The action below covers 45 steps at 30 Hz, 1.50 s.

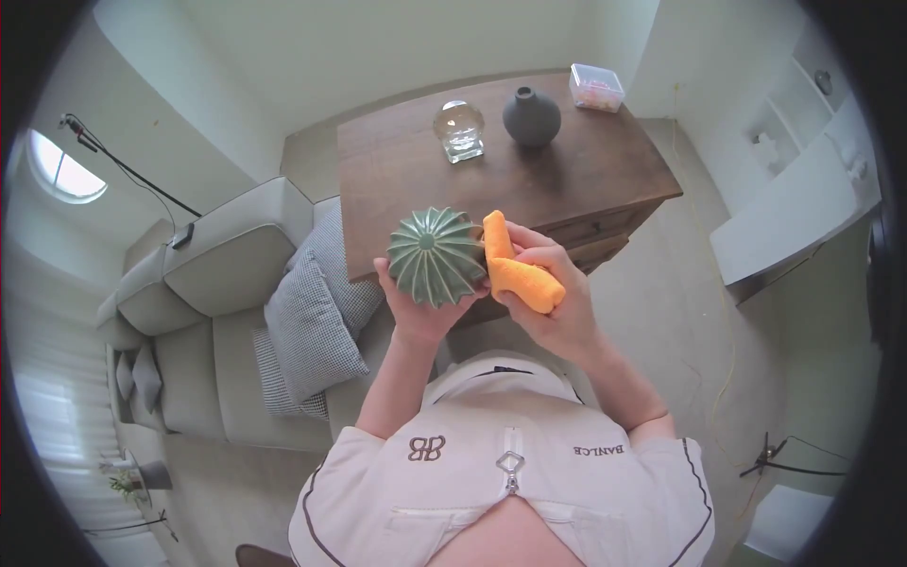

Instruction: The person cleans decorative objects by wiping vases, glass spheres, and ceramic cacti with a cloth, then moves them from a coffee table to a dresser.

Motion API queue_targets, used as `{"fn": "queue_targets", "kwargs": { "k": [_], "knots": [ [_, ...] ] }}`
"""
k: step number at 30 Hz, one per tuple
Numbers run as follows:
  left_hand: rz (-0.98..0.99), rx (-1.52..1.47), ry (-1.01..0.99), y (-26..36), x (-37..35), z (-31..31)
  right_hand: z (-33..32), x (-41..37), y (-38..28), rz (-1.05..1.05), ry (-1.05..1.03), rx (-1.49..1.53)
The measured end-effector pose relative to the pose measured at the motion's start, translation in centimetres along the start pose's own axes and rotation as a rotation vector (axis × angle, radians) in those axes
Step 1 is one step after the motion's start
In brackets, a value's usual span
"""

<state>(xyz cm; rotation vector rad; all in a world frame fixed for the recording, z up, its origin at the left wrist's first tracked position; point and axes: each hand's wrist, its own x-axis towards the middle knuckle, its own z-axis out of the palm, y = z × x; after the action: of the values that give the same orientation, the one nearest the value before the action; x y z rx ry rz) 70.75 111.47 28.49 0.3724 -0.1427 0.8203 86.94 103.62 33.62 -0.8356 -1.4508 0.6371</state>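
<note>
My left hand point(425, 317) is wrapped round the lower side of a green, ribbed, cactus-shaped ornament point(427, 253), held up in front of the wooden cabinet. In my right hand point(567, 317) is a bunched orange cloth point(518, 276), its folds sticking out past the fingers on the left. The cloth comes right up to the ornament's right side, where my two hands nearly meet. Part of the left fingers is hidden behind the ornament.
On the brown wooden cabinet point(387, 161) stand a clear glass ornament point(460, 132), a dark grey round vase point(531, 118) and a clear plastic box point(596, 88). A grey sofa point(231, 246) with checked cushions point(307, 321) lies left. White shelves point(789, 208) are at right.
</note>
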Motion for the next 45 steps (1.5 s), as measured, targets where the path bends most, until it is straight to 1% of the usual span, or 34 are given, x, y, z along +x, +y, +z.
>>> {"fn": "queue_targets", "kwargs": {
  "k": [3,5,6,8,9,12,14,15,18,21,24,27,30,33,36,38,39,41,42,45],
  "knots": [
    [-0.038,0.001,-0.043,1.1,-0.1,-0.6,-1.3,0.1,-0.3,0.014,0.083,-0.108],
    [-0.012,-0.099,-0.052,2.0,-0.3,-1.1,-3.0,0.4,-0.9,0.279,0.130,0.036],
    [-0.003,-0.125,-0.053,2.3,-0.3,-1.2,-3.6,0.6,-1.4,0.347,0.139,0.072],
    [0.021,-0.105,-0.036,2.5,-0.2,-1.3,-4.3,1.3,-2.4,0.543,-0.032,0.371],
    [0.026,-0.101,-0.030,2.2,-0.1,-1.2,-4.3,1.5,-2.5,0.593,-0.075,0.447],
    [0.007,-0.123,-0.142,0.8,0.4,-0.1,-3.7,1.9,-1.4,0.596,-0.161,0.518],
    [-0.022,-0.197,-0.123,0.4,0.2,0.3,-3.3,2.4,-1.6,0.609,-0.080,0.273],
    [-0.029,-0.216,-0.118,0.3,0.2,0.4,-3.0,2.5,-1.6,0.612,-0.060,0.212],
    [-0.020,-0.154,-0.050,-0.2,-0.1,0.4,-2.1,2.3,-1.3,0.560,0.035,0.005],
    [0.005,-0.134,-0.052,-0.6,0.1,0.3,-1.8,1.8,-0.8,0.507,0.047,-0.160],
    [0.027,-0.160,-0.040,-0.4,0.0,0.2,-1.7,1.4,-0.5,0.481,0.064,-0.207],
    [0.043,-0.136,-0.020,0.2,-0.2,0.0,-1.9,1.4,-0.4,0.455,0.128,-0.137],
    [0.034,-0.120,-0.063,0.5,-0.9,-0.5,-1.9,1.3,-1.0,0.448,0.200,-0.226],
    [-0.018,-0.074,-0.018,0.7,-1.4,-0.2,-1.8,1.1,-1.0,0.355,0.321,-0.363],
    [-0.033,0.049,-0.007,0.6,-1.8,-0.1,-1.2,1.0,-0.6,0.215,0.389,-0.320],
    [-0.045,0.019,0.022,0.3,-1.9,0.3,-1.0,1.0,0.2,-0.070,0.334,-0.331],
    [-0.047,0.012,0.028,0.3,-1.8,0.3,-1.0,1.1,0.6,-0.143,0.318,-0.332],
    [-0.014,-0.037,-0.023,0.7,-1.7,0.3,-1.2,1.6,1.0,-0.297,0.299,-0.476],
    [-0.009,-0.049,-0.036,1.1,-1.6,0.2,-1.4,1.7,1.4,-0.335,0.296,-0.514],
    [0.064,-0.030,0.000,3.1,-0.6,-0.1,-2.2,2.2,2.8,-0.365,0.260,-0.695]
  ]
}}
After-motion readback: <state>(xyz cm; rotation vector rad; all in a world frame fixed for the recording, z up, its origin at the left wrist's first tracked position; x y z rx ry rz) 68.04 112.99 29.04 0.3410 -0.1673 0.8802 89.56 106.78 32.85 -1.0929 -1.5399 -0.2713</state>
